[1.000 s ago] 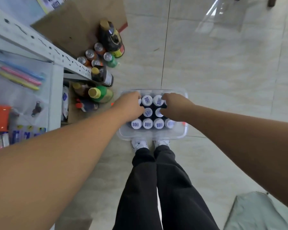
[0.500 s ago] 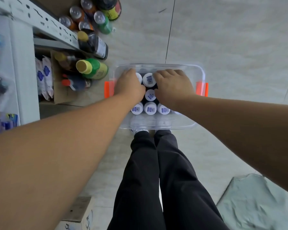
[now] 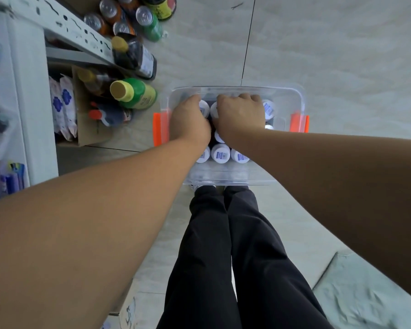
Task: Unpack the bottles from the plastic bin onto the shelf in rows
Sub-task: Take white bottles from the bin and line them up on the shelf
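Both hands reach into the bin [image 3: 294,92] and grasp bottles [image 3: 220,153] in its far row.

The left hand [image 3: 190,119] and right hand [image 3: 241,115] sit side by side over the white caps. Their fingers curl down around the tops, probably so that several can be lifted at once, though the fingertips are hidden among the bottles. The bottles stand upright and tightly packed inside the bin, so a straight upward pull looks like the only free way out. The bin's clear walls and orange latches [image 3: 159,125] hem in both wrists. The shelf [image 3: 64,27] is up and to the left of the bin. A green bottle [image 3: 135,93] and other floor stock crowd the bin's left side, so the lift must clear them. The floor to the right of the bin and beyond it is open tile.
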A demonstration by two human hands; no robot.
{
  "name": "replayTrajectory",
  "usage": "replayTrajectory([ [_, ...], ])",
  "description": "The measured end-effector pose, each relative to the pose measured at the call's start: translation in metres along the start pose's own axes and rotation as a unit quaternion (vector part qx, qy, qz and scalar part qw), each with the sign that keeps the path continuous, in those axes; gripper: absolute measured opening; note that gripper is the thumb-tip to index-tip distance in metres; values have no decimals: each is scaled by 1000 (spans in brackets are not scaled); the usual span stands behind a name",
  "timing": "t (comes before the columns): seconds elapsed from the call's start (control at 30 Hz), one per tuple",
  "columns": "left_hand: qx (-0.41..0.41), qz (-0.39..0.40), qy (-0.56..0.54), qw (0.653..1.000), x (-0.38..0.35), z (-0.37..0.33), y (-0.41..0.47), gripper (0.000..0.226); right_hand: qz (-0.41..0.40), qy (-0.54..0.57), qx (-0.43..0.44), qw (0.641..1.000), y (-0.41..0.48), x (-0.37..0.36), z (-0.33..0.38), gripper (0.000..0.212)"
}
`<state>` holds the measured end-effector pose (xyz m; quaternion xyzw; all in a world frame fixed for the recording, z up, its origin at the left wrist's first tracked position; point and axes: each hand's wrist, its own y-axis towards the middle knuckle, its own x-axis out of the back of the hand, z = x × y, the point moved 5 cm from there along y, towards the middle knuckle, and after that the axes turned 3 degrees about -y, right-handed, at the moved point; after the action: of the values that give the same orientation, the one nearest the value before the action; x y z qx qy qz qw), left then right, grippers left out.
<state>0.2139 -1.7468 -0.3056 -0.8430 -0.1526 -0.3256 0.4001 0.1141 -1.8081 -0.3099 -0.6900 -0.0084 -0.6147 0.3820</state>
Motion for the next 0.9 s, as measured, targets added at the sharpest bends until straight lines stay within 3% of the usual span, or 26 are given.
replayTrajectory([
  [0.1,-46,9,41,998,6,-7,-8,41,16,1,2,1000,-6,16,-6,6],
  [0.3,-110,59,48,991,52,-30,-39,47,74,40,27,996,-32,65,-13,7],
  [0.43,-114,125,1,986,110,-59,-54,54,108,112,45,987,-58,128,-21,30],
  [0.77,-196,113,-79,971,336,-234,-113,52,11,176,62,982,-112,431,-44,39],
  [0.9,-254,54,-49,964,441,-303,-167,40,-21,167,85,982,-154,559,-35,32],
])
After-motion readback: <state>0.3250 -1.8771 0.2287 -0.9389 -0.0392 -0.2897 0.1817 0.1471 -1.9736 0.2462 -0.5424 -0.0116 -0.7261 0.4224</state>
